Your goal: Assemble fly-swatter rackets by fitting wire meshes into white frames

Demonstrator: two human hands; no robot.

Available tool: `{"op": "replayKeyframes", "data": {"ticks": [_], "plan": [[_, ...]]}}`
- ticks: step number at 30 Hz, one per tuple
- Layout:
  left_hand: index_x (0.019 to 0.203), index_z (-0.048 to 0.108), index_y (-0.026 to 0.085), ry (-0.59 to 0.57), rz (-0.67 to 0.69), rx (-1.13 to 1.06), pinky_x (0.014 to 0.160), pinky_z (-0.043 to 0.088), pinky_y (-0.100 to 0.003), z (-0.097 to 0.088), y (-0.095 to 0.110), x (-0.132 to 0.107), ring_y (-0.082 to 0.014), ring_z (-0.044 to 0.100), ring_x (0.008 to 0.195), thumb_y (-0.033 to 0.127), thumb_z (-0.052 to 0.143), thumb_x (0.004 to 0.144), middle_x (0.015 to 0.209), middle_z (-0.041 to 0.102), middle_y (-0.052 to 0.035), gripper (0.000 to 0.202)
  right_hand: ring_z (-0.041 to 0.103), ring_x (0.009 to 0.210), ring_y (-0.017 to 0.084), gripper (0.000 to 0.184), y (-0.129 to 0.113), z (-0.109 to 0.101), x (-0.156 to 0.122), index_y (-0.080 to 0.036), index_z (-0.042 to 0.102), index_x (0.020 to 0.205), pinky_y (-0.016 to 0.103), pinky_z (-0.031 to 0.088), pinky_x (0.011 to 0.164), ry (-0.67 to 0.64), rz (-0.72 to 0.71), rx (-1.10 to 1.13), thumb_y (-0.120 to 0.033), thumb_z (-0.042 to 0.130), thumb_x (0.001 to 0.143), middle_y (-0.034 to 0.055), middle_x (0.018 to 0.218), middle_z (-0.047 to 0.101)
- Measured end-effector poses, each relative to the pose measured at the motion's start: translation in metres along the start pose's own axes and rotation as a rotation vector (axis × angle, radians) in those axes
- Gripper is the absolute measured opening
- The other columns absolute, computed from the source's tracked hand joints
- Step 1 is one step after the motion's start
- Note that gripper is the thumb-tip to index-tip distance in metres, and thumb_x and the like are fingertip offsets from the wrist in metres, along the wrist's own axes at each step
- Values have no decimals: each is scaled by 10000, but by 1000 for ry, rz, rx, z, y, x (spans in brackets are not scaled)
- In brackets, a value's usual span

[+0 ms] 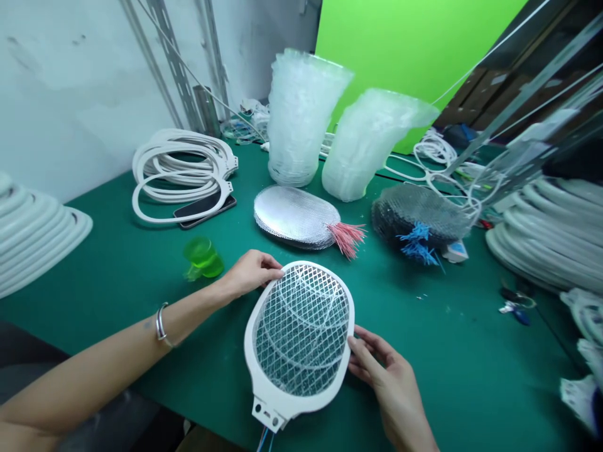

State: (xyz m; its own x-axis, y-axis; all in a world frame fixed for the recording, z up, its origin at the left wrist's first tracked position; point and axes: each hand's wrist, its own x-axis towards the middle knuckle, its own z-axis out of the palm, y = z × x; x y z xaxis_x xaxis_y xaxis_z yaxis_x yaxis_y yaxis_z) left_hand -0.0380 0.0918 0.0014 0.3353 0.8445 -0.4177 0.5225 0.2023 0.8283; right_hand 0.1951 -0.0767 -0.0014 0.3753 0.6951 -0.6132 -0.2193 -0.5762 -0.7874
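In front of me on the green table is a white mosquito racket head (301, 329), an oval frame around metal mesh. Red and blue wires (264, 439) come out of its neck at the bottom. My left hand (252, 274) grips the upper left rim between thumb and fingers. On the lower right rim, my right hand (384, 370) has its thumb on top and its fingers along the side and below. Beyond lies a stack of silvery oval mesh sheets (296, 215) with red wires (347, 238).
Darker mesh sheets (417, 213) with blue wires (419, 243) lie at right. Two tall stacks of clear plastic pieces (304, 119) stand behind. White frames (181, 166) overlap a phone (205, 210). A green cup (203, 256) is near my left hand. Keys (516, 306) lie right.
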Motion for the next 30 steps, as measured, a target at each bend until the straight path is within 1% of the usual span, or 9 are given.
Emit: {"op": "replayKeyframes", "data": {"ticks": [4,9,13,16,19,23,27,30], "plan": [[890,746,163,11,20,42,593,505,-248,1,-5,1,-188,667,730,412,679,753,799,740,-58,292,706,780,236,694,0,2,-1,-128,654,1077,303,606,693,50,0,-1,-521,855,542,54,851,721],[877,751,194,45,40,137,629,512,-262,2,-6,3,-199,682,776,409,659,756,844,750,-48,263,704,755,222,679,4,1,0,-125,644,1085,307,604,701,36,-32,0,-520,841,568,39,844,706],[836,757,208,78,44,263,624,499,-266,2,3,0,-200,683,780,402,655,749,853,752,-37,236,699,726,205,651,3,0,0,-136,658,1057,292,598,678,28,-39,-17,-525,838,567,30,842,693],[814,763,218,87,39,346,628,489,-266,1,12,-3,-199,683,791,397,653,748,852,753,-26,220,684,679,169,625,1,-1,1,-140,670,1033,258,585,650,18,-48,-44,-525,837,570,11,807,675],[800,767,231,88,33,400,640,484,-269,1,17,-4,-194,682,798,390,652,749,843,753,-16,203,672,657,152,606,-1,-3,1,-144,669,1039,241,573,634,-1,-50,-77,-528,822,596,0,758,665],[816,761,248,95,46,415,651,483,-270,0,14,-3,-193,681,820,399,644,754,859,754,-4,200,667,641,151,610,-3,-4,2,-141,668,1049,235,563,615,-12,-56,-108,-535,813,606,4,737,668],[853,752,234,93,55,398,668,484,-267,0,8,-3,-198,679,847,418,632,761,896,752,-19,237,664,641,147,609,-2,-6,5,-145,667,1059,228,557,614,-11,-73,-122,-532,811,611,6,752,672],[871,748,238,100,42,400,669,481,-266,0,8,-5,-197,678,852,424,627,762,908,750,-19,247,664,643,149,616,0,-6,7,-148,666,1071,234,559,625,-16,-70,-125,-531,810,611,6,747,675]]}}
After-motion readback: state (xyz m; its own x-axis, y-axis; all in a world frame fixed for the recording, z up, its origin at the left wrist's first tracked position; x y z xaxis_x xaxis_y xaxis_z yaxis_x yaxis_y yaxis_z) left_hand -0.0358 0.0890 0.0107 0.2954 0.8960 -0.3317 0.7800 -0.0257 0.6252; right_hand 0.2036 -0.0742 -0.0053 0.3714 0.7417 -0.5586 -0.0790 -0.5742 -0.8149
